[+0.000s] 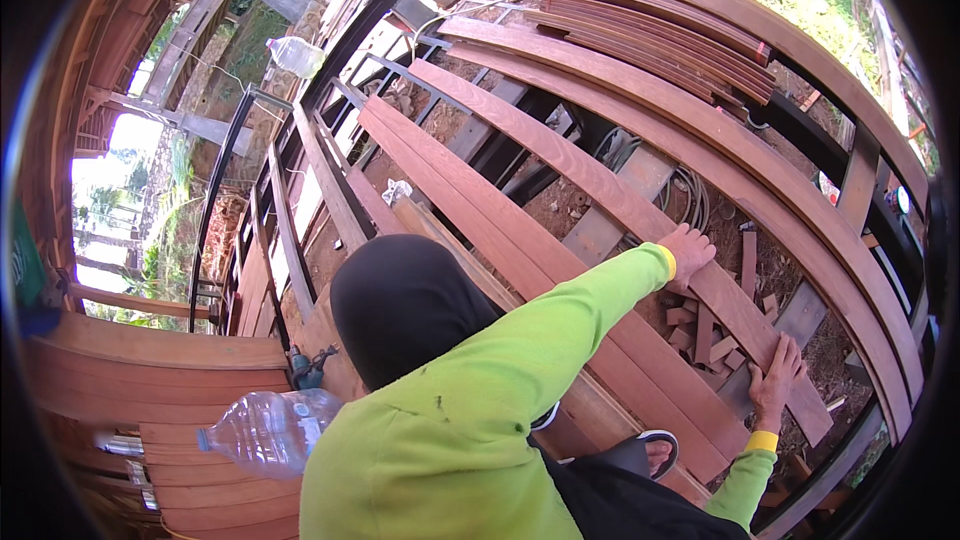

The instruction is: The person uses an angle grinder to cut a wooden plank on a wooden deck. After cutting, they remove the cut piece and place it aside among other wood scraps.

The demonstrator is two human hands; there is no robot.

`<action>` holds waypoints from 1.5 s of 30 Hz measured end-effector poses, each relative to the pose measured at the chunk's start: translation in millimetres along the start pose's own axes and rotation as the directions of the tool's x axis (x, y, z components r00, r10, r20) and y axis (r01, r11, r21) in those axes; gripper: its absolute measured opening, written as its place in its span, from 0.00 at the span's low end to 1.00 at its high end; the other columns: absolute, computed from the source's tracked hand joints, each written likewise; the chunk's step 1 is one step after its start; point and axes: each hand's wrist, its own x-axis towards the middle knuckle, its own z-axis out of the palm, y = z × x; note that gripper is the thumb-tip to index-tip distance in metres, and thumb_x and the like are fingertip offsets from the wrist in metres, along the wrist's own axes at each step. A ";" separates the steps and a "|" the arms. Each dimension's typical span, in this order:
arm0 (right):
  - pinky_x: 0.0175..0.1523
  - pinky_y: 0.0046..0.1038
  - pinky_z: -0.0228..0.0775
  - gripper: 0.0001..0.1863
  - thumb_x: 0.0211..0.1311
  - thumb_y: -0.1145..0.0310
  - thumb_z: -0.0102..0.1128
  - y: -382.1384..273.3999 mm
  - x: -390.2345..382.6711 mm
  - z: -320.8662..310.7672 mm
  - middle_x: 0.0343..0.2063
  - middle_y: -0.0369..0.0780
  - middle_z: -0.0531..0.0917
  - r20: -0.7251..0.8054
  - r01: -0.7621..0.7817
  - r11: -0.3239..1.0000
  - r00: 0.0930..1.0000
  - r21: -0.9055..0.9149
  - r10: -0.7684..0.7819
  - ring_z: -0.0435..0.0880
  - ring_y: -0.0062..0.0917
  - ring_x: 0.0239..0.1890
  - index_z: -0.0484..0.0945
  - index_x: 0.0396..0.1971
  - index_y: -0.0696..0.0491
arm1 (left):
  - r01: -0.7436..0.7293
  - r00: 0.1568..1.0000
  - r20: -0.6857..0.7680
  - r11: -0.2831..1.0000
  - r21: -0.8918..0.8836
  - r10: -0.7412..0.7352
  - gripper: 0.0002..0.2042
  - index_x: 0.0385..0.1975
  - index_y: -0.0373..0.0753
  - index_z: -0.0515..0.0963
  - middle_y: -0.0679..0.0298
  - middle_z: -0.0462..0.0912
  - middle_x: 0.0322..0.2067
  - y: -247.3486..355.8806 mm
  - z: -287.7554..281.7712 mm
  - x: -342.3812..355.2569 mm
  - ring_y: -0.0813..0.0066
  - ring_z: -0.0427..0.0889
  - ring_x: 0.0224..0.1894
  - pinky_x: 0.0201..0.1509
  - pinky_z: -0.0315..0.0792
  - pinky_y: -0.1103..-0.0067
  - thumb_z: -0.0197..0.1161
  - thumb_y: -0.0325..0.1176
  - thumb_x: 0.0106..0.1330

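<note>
A long reddish-brown wooden plank (575,162) runs slantwise across dark metal beams. My left hand (688,252) grips it partway along, fingers curled over its far edge. Closer to the plank's near right end, my right hand (777,382) is wrapped round its near edge. Both arms wear bright green sleeves with yellow cuffs. Two planks lying side by side (560,260) are on the beams to the left of the held one. My sandalled foot (655,452) rests on the boards, and a rounded black-clothed shape (405,305) stands left of my left arm.
Scrap wood blocks (708,338) and a coiled cable (690,195) lie between the beams. Stacked boards (650,35) sit at the far right. A teal power tool (308,368) and a large clear plastic bottle (270,430) are at left; another bottle (296,56) is farther off.
</note>
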 end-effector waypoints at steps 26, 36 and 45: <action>0.56 0.43 0.68 0.46 0.41 0.55 0.78 -129.1 -45.9 18.5 0.47 0.50 0.76 0.358 0.103 0.953 0.911 0.286 -0.206 0.75 0.46 0.51 0.66 0.60 0.59 | 0.194 0.957 -0.175 0.958 -0.210 -0.233 0.23 0.45 0.39 0.76 0.56 0.77 0.45 7.3 26.7 -101.7 0.58 0.73 0.53 0.57 0.65 0.62 0.63 0.51 0.60; 0.41 0.42 0.76 0.43 0.35 0.57 0.79 -130.5 2.1 -48.3 0.42 0.51 0.77 0.280 0.289 0.933 0.897 0.215 -0.343 0.81 0.48 0.41 0.68 0.54 0.59 | 0.165 0.973 0.194 0.966 -0.199 -0.126 0.49 0.58 0.37 0.70 0.49 0.76 0.53 -43.7 -22.4 -154.5 0.53 0.71 0.61 0.61 0.62 0.59 0.56 0.78 0.50; 0.39 0.43 0.75 0.41 0.34 0.58 0.76 -94.5 3.2 -53.5 0.37 0.52 0.79 0.289 0.324 0.891 0.862 0.318 -0.416 0.82 0.49 0.37 0.70 0.52 0.58 | 0.093 0.964 0.248 0.996 -0.002 -0.090 0.38 0.53 0.40 0.69 0.52 0.76 0.47 -75.8 -16.4 -170.5 0.51 0.75 0.55 0.58 0.65 0.61 0.77 0.44 0.37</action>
